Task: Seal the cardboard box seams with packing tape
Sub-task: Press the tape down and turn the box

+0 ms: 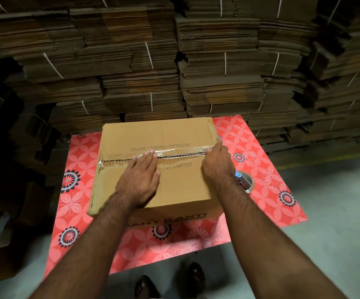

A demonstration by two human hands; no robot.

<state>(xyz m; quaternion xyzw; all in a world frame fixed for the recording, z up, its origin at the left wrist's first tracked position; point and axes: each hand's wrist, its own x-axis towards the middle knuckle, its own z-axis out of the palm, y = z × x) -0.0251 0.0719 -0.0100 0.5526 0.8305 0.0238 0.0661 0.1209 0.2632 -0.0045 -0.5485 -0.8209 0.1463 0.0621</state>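
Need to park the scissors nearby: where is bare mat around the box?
Bare patches on the red floral mat: left of the cardboard box, and the near strip before it. Right side is crowded by the tape roll; behind, stacked flat cartons press close.

A: How many boxes?
B: One box point(153, 165), with one strip of tape point(174, 153) along its seam.
A: Hands?
B: Two, the left hand point(139, 180) and right hand point(217, 162). Two feet point(194, 277) below.
A: Anything else?
B: One mat point(261, 165), one tape dispenser point(244, 182), and stacks point(217, 72) of flat cardboard, too many to count.
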